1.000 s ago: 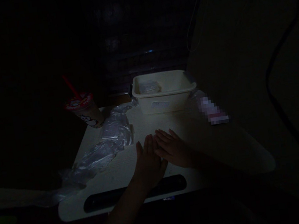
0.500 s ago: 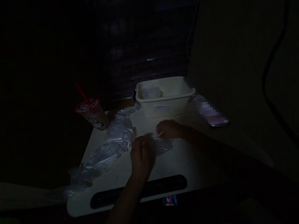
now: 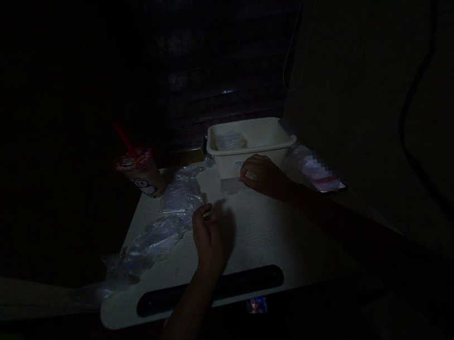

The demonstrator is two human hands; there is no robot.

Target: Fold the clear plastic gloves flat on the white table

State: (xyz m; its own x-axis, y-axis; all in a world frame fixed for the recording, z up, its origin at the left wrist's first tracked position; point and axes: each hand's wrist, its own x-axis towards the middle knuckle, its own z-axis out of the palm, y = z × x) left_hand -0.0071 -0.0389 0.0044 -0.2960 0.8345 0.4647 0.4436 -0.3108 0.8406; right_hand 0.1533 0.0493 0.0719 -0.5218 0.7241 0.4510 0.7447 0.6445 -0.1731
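The view is very dark. My right hand (image 3: 264, 176) is in front of a white bin (image 3: 253, 147), thumb and forefinger pinched on the edge of a small clear plastic bag (image 3: 231, 185). The bag hangs or lies just before the bin's front wall. My left hand (image 3: 208, 234) is over the middle of the white table (image 3: 258, 244), fingers curled but apart, with nothing visible in it. To its left, several crumpled clear plastic bags (image 3: 156, 239) lie in a row. Another clear bag (image 3: 230, 140) rests inside the bin.
A drink cup (image 3: 147, 178) with a red straw stands at the table's back left. A phone-like object (image 3: 322, 173) lies at the right. A black slot (image 3: 251, 281) runs along the front edge, with a small lit screen (image 3: 256, 305) below it.
My right hand has moved up and away toward the bin, taking the small bag along. My left hand has let go of the bag and shifted slightly left.
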